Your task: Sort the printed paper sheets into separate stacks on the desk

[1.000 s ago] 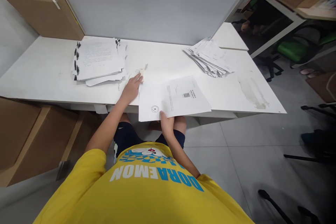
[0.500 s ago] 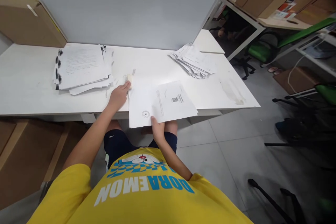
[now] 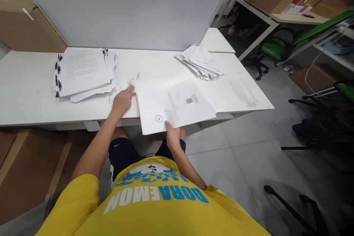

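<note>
On the white desk, the fingers of my left hand (image 3: pixel 123 99) are closed on a small cream-coloured stapler (image 3: pixel 133 82); its lower part is hidden by them. My right hand (image 3: pixel 173 135) pinches the near edge of some printed sheets (image 3: pixel 188 112), thumb on top and the other fingers hidden underneath. A round stamp mark and a square code show on these sheets. They lie just right of the stapler and jut over the desk's front edge. Whether their left edge touches the stapler I cannot tell.
A stack of papers with black smudges on its edges (image 3: pixel 83 72) lies on the left of the desk. A fanned pile of papers (image 3: pixel 200 62) lies at the back right. A grey panel (image 3: pixel 124 7) rises behind, with a cardboard box (image 3: pixel 30 29) beside it.
My right hand has shifted the sheets a little to the right, turning them slightly, so their left edge is farther from the stapler. My left hand stays at the stapler.
</note>
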`<state>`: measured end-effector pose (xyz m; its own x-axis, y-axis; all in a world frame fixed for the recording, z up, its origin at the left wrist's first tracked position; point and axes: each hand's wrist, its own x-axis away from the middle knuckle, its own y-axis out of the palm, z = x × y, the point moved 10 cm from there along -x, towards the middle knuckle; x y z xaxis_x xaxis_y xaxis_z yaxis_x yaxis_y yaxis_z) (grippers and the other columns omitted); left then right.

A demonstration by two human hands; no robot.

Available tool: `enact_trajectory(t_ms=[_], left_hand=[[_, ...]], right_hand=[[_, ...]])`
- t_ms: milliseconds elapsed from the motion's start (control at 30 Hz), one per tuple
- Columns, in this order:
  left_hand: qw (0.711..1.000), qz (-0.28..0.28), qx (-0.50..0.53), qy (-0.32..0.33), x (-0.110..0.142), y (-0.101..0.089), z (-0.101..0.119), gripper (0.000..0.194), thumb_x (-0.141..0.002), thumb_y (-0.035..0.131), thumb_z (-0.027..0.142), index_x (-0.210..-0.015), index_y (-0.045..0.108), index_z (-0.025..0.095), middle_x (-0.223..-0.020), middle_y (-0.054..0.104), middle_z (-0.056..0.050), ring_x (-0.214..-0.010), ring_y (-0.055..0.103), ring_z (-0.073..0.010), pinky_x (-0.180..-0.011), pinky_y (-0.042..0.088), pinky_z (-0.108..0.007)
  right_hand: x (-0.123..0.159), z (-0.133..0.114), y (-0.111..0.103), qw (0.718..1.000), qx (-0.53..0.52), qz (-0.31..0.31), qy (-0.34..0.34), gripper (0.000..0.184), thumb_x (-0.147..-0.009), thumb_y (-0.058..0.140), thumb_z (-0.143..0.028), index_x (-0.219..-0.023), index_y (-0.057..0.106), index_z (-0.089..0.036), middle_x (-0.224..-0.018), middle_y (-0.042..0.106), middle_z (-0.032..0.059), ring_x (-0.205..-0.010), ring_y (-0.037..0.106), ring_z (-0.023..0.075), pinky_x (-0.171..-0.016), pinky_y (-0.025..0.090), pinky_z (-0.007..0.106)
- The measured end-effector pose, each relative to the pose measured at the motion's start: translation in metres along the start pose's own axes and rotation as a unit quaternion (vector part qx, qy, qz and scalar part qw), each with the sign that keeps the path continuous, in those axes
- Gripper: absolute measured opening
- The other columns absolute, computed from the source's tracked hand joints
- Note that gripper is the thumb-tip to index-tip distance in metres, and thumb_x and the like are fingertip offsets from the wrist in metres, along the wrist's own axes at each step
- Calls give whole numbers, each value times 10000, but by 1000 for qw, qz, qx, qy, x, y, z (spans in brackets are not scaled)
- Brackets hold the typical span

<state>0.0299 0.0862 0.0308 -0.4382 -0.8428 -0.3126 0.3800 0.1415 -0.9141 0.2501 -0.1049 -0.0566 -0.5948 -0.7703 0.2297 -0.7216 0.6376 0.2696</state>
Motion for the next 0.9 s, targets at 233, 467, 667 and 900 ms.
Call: enact_trajectory(t_ms=[233,467,667,900], left_hand=[[1000,30,-6,5,1,-6,2,543,-924,342,129,-1439,511,172,-1505,497,-56,-1245,605,-264,-1044,498,-432],[999,41,7,13,3,-11,2,554,-909,355,119,-1434,512,200,-1487,519,-57,-1279,588,-245,-1065,498,-434],[999,44,18,5,7,-13,1,542,-923,344,131,-1432,513,210,-1482,526,-59,-1298,576,-236,-1077,492,-430],[998,49,27,-3,11,-16,1,534,-938,340,140,-1438,505,229,-1482,528,-45,-1304,571,-224,-1073,500,-417]], right_hand=[[-118,-104,-67,983,-69,107,-130,577,-759,650,-205,-1323,529,-186,-1271,660,84,-1181,633,188,-1021,520,376],[-335,-159,-3,985,-72,123,-98,406,-856,490,-77,-1246,495,-189,-1027,664,14,-859,645,90,-707,571,232],[-386,-147,39,998,-8,53,24,145,-983,487,-269,-903,547,-164,-655,505,-51,-569,485,87,-526,493,203],[-335,-123,46,953,191,-193,134,338,-962,541,-436,-810,595,-139,-615,532,7,-493,423,97,-457,409,234]])
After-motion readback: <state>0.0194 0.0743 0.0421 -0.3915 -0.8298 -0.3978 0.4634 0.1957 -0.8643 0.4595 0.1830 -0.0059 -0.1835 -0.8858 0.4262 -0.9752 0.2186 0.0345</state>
